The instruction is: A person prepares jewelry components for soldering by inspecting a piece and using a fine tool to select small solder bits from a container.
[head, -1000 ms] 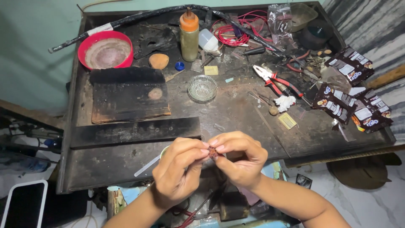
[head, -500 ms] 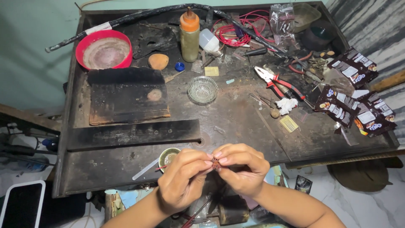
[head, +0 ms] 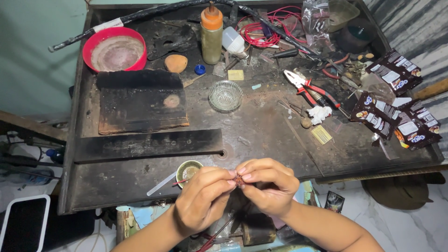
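Copper-coloured small part [head: 238, 179] pinched between both hands; dark brown sachets [head: 392, 100] lie far right.

1 red bowl [head: 115, 50], 1 glass dish [head: 225, 95], 1 bottle [head: 212, 33] (orange-capped), 1 pliers [head: 311, 88]

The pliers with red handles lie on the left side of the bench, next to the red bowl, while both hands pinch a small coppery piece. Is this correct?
Not quite. In the head view the pliers lie on the right side, far from the red bowl. Left hand and right hand do pinch the small coppery piece.
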